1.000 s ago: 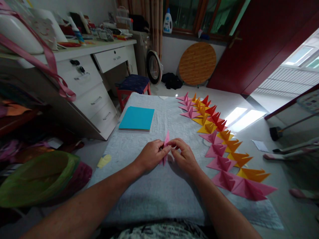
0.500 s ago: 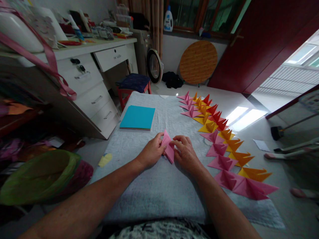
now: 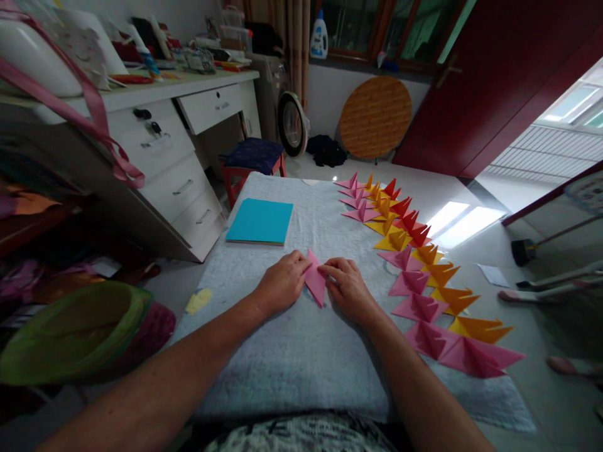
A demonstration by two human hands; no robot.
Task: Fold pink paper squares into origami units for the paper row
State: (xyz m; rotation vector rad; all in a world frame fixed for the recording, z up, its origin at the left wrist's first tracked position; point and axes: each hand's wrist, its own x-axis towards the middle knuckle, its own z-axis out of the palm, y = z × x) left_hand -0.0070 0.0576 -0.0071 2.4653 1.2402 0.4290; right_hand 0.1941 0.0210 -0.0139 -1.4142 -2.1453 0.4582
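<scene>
A pink folded paper (image 3: 315, 282), shaped like a narrow diamond, is between my two hands over the cloth-covered table (image 3: 282, 364). My left hand (image 3: 285, 279) grips its left edge with the fingers closed. On the other side, my right hand (image 3: 347, 282) pinches the right corner between thumb and fingertips. Beyond my left hand lies a stack of square paper (image 3: 260, 221) with a blue sheet on top. To the right stand rows of folded paper cranes: pink ones (image 3: 419, 306), yellow-orange ones (image 3: 455, 300) and red ones (image 3: 417, 227).
A yellow patch (image 3: 198, 301) shows at the table's left edge. Below it on the left stands a bin with a green liner (image 3: 80, 326). A stool (image 3: 254, 157) and white drawers (image 3: 183, 185) are beyond the table's left side. A round wooden tabletop (image 3: 375, 118) leans at the back.
The pink paper has turned flatter and sits slightly lower. My left fingers have shifted onto its upper left edge, and my right fingers have closed in on its right corner.
</scene>
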